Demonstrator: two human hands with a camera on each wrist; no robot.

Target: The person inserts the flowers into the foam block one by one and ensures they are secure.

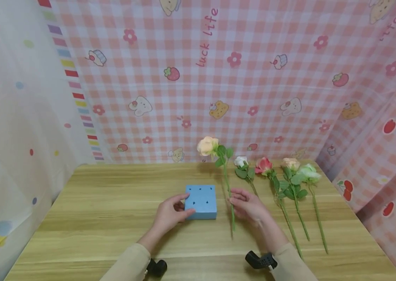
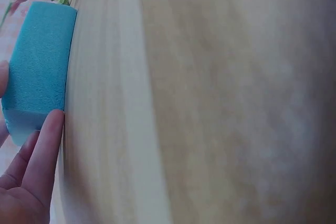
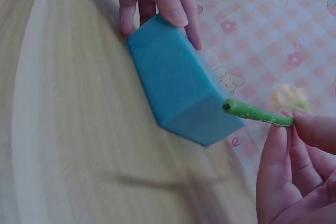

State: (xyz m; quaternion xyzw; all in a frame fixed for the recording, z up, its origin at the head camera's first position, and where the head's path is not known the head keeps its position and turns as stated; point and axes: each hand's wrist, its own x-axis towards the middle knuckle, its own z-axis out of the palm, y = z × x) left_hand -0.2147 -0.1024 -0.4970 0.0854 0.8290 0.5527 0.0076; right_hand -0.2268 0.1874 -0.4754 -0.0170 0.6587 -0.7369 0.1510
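The blue block (image 1: 200,199) is held on the bench (image 1: 113,187) by the left grip (image 1: 171,212), curled about its left side. A cream rose (image 1: 207,146) is pinched by its stem (image 3: 257,113) in the right grip (image 1: 248,205), raised beside the block. Farther right, a white rose (image 1: 241,161), a pink rose (image 1: 264,166), a peach rose (image 1: 290,163) and a green rose (image 1: 309,174) are laid down

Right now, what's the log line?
left hand: grips blue foam block | right hand: pinches peach rose stem | four roses: on table
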